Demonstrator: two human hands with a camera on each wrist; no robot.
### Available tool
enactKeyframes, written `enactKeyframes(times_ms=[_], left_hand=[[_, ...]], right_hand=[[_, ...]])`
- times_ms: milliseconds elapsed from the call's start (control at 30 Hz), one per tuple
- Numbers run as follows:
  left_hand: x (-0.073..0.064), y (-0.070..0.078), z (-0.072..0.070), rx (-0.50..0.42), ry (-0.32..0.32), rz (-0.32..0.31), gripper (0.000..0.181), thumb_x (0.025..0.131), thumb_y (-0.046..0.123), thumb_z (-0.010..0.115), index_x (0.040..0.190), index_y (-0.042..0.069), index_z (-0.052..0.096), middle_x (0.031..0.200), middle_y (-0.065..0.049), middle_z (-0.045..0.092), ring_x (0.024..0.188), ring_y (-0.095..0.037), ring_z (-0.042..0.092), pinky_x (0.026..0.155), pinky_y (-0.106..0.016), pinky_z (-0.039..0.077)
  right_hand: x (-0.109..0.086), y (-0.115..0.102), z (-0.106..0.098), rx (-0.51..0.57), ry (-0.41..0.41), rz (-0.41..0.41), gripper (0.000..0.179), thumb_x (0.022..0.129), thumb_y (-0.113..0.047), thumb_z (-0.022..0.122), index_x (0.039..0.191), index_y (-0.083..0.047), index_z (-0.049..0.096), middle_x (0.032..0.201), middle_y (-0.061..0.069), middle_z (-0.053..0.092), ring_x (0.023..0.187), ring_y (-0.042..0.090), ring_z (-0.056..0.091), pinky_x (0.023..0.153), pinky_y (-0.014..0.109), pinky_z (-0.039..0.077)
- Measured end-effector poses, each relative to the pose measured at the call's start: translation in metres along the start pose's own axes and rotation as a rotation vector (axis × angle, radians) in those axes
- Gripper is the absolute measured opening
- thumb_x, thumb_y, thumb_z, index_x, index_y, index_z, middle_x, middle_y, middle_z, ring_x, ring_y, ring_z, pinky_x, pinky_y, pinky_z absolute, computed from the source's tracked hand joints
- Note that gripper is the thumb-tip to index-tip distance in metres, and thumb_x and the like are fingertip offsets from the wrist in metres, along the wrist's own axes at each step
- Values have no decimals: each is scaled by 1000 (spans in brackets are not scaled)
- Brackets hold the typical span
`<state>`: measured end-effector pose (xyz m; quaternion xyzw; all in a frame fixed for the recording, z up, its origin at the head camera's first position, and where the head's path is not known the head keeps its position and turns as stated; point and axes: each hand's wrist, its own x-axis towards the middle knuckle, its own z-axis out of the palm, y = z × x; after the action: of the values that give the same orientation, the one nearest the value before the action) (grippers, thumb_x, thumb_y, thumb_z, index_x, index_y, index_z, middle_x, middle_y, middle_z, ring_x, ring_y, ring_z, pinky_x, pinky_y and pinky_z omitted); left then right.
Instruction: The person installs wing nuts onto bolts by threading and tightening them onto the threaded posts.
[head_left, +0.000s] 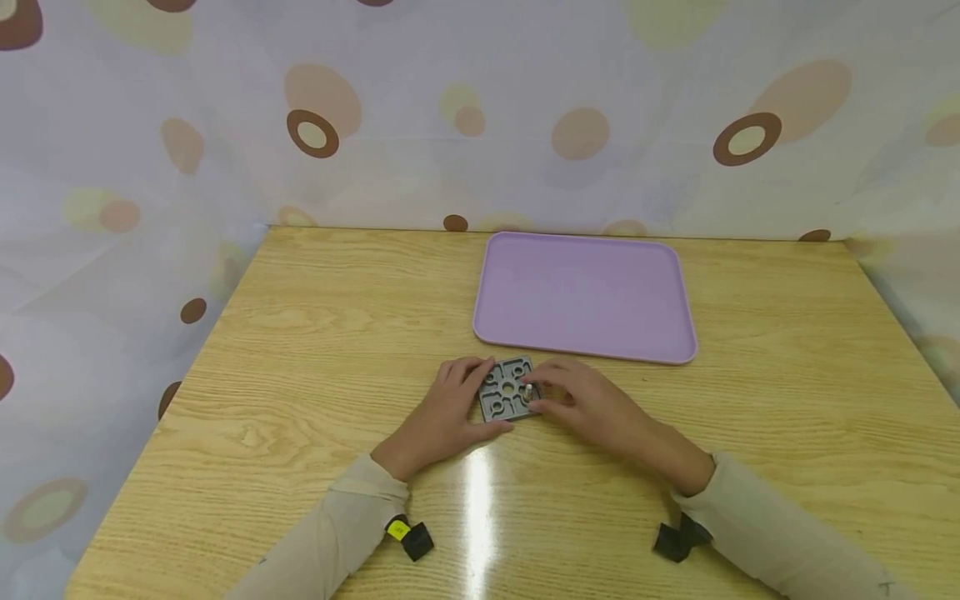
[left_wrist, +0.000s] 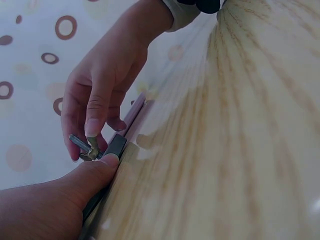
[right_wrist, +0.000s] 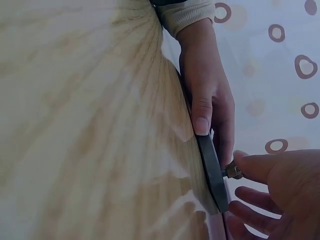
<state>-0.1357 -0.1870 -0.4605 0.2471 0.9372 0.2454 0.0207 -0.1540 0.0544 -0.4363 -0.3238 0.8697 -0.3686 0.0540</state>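
Note:
A grey square metal plate (head_left: 508,388) with round holes and raised ribs lies on the table. My left hand (head_left: 450,410) grips its left side, thumb along the near edge and fingers at the far corner. A threaded bolt (left_wrist: 80,143) stands up from the plate's right part, carrying a brass-coloured wing nut (left_wrist: 93,150). My right hand (head_left: 592,406) has its thumb and fingers around this wing nut, with the thumb tip (right_wrist: 243,161) against it. In the right wrist view the other fingers are bent beside the plate's edge.
Behind the plate, a shallow purple tray (head_left: 585,296) lies on the wooden table (head_left: 360,308). A patterned curtain (head_left: 525,108) hangs along the table's back and sides. Black wrist mounts (head_left: 416,540) hang at both sleeves.

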Motion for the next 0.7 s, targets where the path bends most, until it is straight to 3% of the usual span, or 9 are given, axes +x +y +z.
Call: enactKeyframes(times_ms=[167, 467, 700], left_hand=[[0, -1, 1, 4, 5, 5, 89, 80, 59, 61, 146, 9, 29, 139, -6, 32, 121, -19, 30, 96, -37, 35], [-1, 1, -1, 0, 5, 4, 89, 80, 58, 62, 146, 9, 29, 138, -6, 32, 120, -19, 30, 96, -37, 34], [-1, 1, -2, -6, 7, 12, 89, 80, 58, 62, 146, 9, 29, 138, -7, 32, 119, -20, 31, 95, -37, 35]], right_hand=[[-1, 0, -2, -24, 4, 16, 31, 88, -30, 65, 116, -18, 63, 115, -5, 58, 103, 12, 54, 85, 36, 45], [0, 1, -6, -17, 28, 16, 19, 88, -16, 65, 107, -12, 67, 105, -1, 64, 93, 13, 60, 77, 30, 49], [0, 3, -7, -18, 18, 11, 10, 88, -17, 65, 97, -15, 70, 96, -7, 65, 89, 9, 60, 76, 29, 49]])
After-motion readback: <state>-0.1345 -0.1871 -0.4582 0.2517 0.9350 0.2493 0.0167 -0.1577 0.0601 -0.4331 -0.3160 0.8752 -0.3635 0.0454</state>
